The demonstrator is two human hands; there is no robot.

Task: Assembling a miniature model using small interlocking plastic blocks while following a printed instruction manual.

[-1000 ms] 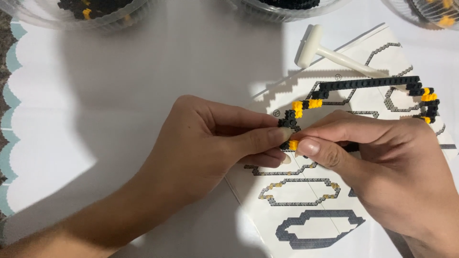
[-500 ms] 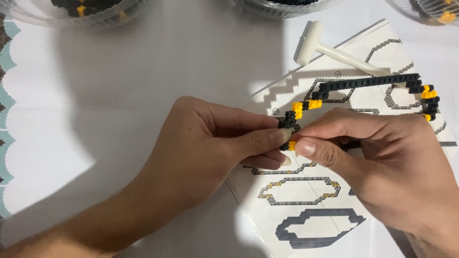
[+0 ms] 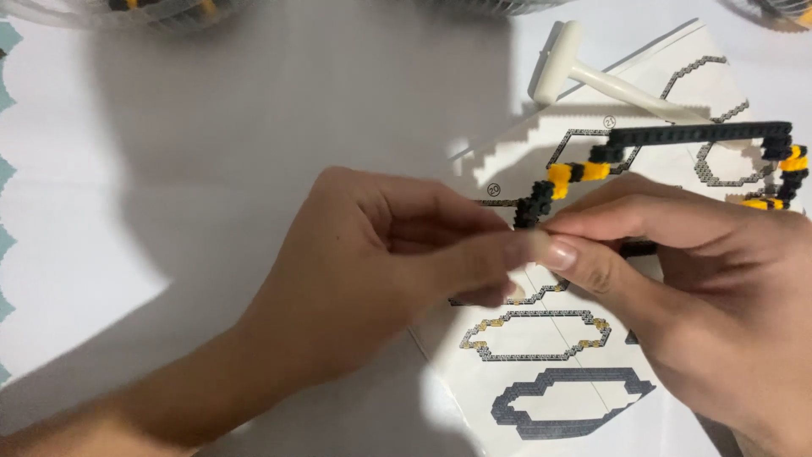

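Hands meet near the middle of the view, fingertips together. The left hand (image 3: 372,279) comes from the lower left and its thumb and forefinger are pinched narrow on the lower end of a brick frame (image 3: 677,148). The right hand (image 3: 702,288) comes from the lower right; its fingers are also closed on the same end, touching the left fingertips. If a small loose piece sits between the fingers, I cannot tell, because the fingertips hide it.

The brick frame is an open outline of tiny black bricks with some orange ones. Its long axis runs from the pinched end, just above the fingertips, up and to the right: first a short slanted part with an orange section, then a long black bar lying almost level beyond the right hand. At the far right the outline turns down with more orange bricks and goes behind the right hand.

Under both hands lies an instruction sheet (image 3: 558,372) with drawn outlines of similar shape. Beyond the right hand, a white plastic tool (image 3: 592,76) shaped like a small hammer rests on the sheet. The desk (image 3: 211,169) is white and partly in shadow. Beyond the left hand, a clear bowl (image 3: 127,10) with black and orange pieces is cut by the upper edge.
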